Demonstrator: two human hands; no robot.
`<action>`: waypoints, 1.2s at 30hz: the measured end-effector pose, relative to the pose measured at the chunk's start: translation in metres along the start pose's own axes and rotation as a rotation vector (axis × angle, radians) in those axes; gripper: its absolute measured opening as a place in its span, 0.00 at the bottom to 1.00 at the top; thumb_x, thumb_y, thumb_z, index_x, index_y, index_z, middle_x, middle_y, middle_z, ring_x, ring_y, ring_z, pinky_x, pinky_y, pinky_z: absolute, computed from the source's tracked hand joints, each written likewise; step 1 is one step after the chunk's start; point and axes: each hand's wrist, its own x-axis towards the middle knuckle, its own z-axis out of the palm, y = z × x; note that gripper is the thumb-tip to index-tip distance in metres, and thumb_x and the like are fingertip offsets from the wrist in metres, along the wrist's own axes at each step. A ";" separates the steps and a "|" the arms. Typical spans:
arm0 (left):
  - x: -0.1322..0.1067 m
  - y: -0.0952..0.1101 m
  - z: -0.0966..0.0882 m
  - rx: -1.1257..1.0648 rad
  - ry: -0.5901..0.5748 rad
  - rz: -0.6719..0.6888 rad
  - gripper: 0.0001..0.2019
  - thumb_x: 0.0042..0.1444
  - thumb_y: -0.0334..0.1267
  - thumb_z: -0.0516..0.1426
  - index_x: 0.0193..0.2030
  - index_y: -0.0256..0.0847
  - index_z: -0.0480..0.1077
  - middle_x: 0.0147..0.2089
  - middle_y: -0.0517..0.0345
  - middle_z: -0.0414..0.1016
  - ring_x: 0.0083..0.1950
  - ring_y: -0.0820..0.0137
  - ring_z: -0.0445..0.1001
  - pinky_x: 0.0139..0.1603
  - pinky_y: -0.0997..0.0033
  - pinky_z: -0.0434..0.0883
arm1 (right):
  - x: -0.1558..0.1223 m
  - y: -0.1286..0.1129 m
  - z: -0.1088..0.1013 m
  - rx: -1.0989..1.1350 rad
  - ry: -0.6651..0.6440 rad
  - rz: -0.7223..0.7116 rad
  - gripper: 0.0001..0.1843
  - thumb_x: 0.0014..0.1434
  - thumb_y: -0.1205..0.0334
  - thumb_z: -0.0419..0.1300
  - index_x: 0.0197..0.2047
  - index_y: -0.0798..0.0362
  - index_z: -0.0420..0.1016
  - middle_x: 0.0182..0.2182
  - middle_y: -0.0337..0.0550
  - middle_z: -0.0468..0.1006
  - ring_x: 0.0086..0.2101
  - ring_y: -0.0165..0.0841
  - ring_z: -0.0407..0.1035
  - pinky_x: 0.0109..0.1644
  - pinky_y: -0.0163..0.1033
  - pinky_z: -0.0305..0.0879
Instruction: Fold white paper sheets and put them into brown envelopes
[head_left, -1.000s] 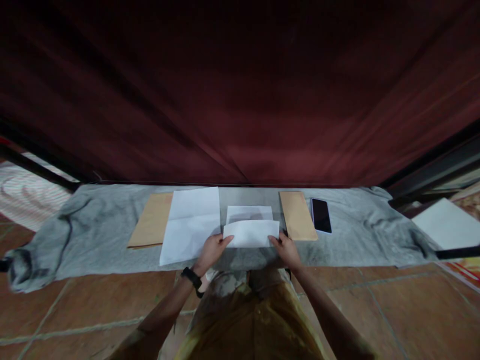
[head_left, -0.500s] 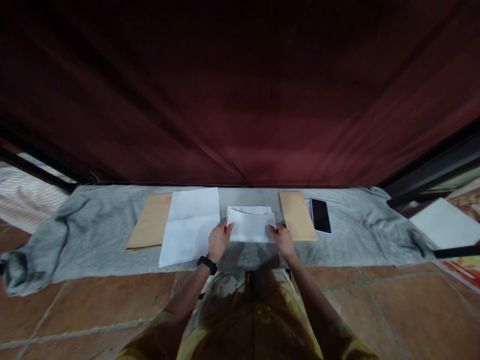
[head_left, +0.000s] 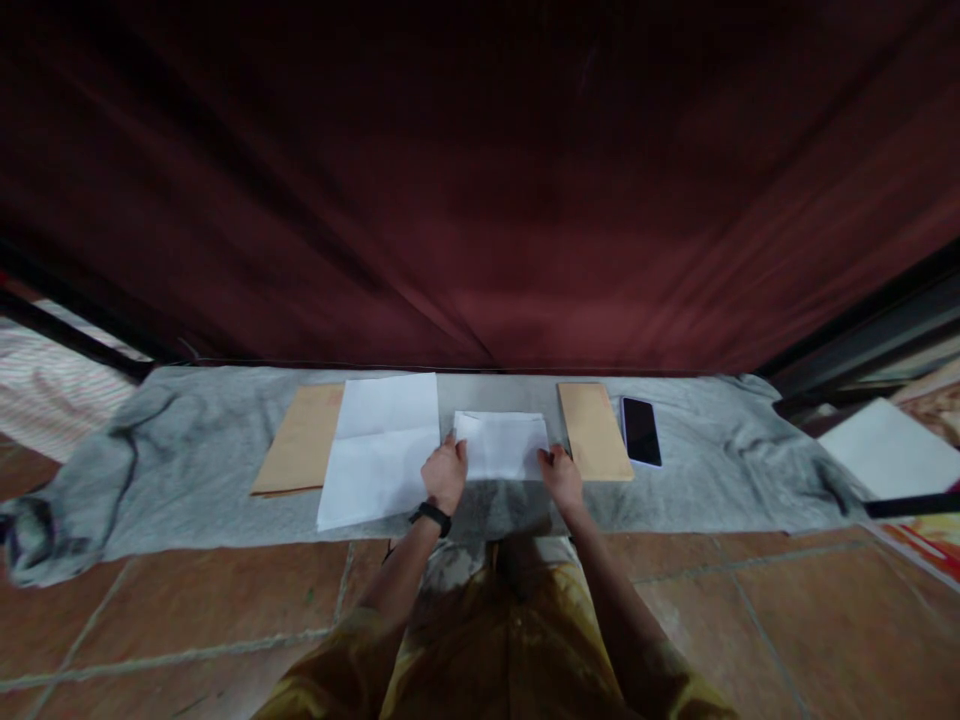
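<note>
A sheet of white paper [head_left: 502,448], folded over on itself, lies across the middle of the cloth-covered surface. Its upper edges sit almost level, with a thin strip of the back layer showing. My left hand [head_left: 445,474], wearing a black wristband, is closed at the paper's left edge, thumb on top and the other fingers partly hidden. At the lower right corner, my right hand [head_left: 561,476] pinches the paper between thumb and curled fingers. Just left of my left hand are larger white sheets [head_left: 382,450] with a crease across them.
Brown envelopes [head_left: 296,440] lie partly under the white sheets. Another brown envelope [head_left: 595,430] is beside my right hand, then a phone [head_left: 640,432]. Grey cloth [head_left: 720,450] covers the narrow surface. A dark red curtain [head_left: 480,220] hangs behind it.
The paper's upper flap, which bulged up before, now lies flatter and closer to the back edge. My left hand has shifted slightly right and turned along the paper's edge.
</note>
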 end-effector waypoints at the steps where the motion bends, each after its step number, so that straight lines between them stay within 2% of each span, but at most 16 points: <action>1: 0.001 0.000 0.000 0.002 0.002 -0.004 0.22 0.71 0.46 0.45 0.57 0.35 0.72 0.41 0.40 0.81 0.45 0.57 0.81 0.40 0.66 0.71 | -0.001 -0.002 0.000 -0.008 -0.001 0.017 0.17 0.71 0.55 0.51 0.53 0.54 0.74 0.41 0.52 0.83 0.43 0.38 0.78 0.42 0.35 0.66; 7: 0.004 0.000 0.002 0.001 -0.002 -0.018 0.22 0.71 0.47 0.45 0.56 0.35 0.73 0.41 0.40 0.81 0.46 0.56 0.81 0.42 0.65 0.72 | -0.004 -0.013 -0.002 -0.045 -0.012 0.076 0.17 0.71 0.55 0.50 0.53 0.53 0.74 0.42 0.52 0.84 0.46 0.38 0.79 0.47 0.37 0.69; 16: 0.005 0.001 -0.003 -0.032 -0.030 -0.023 0.22 0.71 0.47 0.45 0.57 0.35 0.71 0.43 0.38 0.81 0.48 0.56 0.80 0.43 0.65 0.71 | -0.007 -0.018 -0.003 -0.087 0.020 0.109 0.18 0.71 0.55 0.51 0.54 0.54 0.74 0.41 0.54 0.84 0.45 0.39 0.79 0.47 0.38 0.70; 22: 0.007 -0.008 -0.013 -0.069 -0.088 -0.017 0.15 0.68 0.45 0.51 0.51 0.41 0.74 0.43 0.48 0.82 0.46 0.62 0.80 0.39 0.71 0.69 | -0.010 -0.019 -0.002 -0.113 0.035 0.097 0.17 0.72 0.54 0.50 0.54 0.54 0.74 0.40 0.54 0.84 0.44 0.40 0.79 0.47 0.40 0.69; 28: -0.003 -0.001 -0.008 -0.028 -0.048 -0.014 0.19 0.69 0.42 0.47 0.58 0.34 0.70 0.45 0.40 0.81 0.49 0.56 0.80 0.44 0.65 0.70 | -0.012 -0.020 -0.001 -0.125 0.060 0.084 0.17 0.73 0.55 0.49 0.55 0.54 0.72 0.40 0.53 0.83 0.44 0.40 0.79 0.47 0.39 0.68; 36: -0.002 0.000 -0.006 0.000 -0.021 -0.014 0.19 0.69 0.40 0.47 0.57 0.33 0.71 0.43 0.40 0.80 0.48 0.57 0.81 0.43 0.66 0.71 | -0.008 -0.019 -0.004 -0.118 0.061 0.052 0.17 0.73 0.54 0.49 0.52 0.55 0.73 0.39 0.53 0.83 0.43 0.39 0.79 0.44 0.37 0.67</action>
